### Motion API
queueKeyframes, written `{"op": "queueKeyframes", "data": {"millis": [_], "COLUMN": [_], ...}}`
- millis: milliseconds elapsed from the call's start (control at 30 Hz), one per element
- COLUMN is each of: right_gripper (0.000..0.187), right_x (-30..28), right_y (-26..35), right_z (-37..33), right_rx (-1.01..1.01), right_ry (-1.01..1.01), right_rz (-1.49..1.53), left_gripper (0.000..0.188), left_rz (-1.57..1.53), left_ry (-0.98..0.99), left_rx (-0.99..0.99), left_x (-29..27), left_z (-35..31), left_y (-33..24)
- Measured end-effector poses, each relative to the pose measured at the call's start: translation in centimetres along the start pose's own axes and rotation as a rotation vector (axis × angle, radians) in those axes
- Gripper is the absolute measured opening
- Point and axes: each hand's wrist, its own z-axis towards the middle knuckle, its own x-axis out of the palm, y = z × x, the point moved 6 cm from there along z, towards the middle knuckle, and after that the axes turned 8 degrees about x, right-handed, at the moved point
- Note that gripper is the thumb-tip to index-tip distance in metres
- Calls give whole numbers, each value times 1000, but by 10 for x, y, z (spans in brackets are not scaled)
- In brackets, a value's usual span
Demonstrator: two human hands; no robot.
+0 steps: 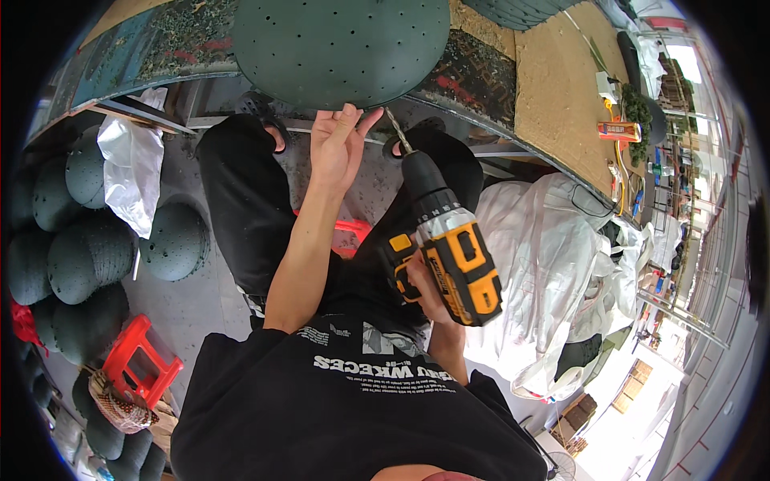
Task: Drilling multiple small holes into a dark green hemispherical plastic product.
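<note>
From my remote seat I see a crinkled white sack (pixel 521 264) bulging at right, its contents unclear to me. The left hand (pixel 337 144) pinches the near rim of a round, hole-pierced green disc (pixel 345 48) overhanging the bench (pixel 553 104); the right hand (pixel 427 289) grips a drill (pixel 461 264), metal bit (pixel 399 131) near that rim.

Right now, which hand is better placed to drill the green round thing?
Probably the right hand: it holds the drill, with the bit near the green disc. The left hand is at the disc's edge, with no tool showing.
</note>
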Motion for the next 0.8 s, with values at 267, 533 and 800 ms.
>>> {"op": "queueKeyframes", "data": {"millis": [267,533,800], "right_gripper": [33,28,35], "right_x": [-39,-39,-25], "right_y": [77,87,58], "right_z": [11,24,17], "right_rx": [-408,-367,-85], "right_ry": [-47,-57,60], "right_rz": [-323,-29,291], "left_gripper": [15,8,9], "left_rz": [-34,27,58], "left_ry": [82,120,125], "left_rx": [-30,-1,15], "left_x": [-4,-12,-13], "left_z": [7,10,14], "left_y": [7,6,2]}}
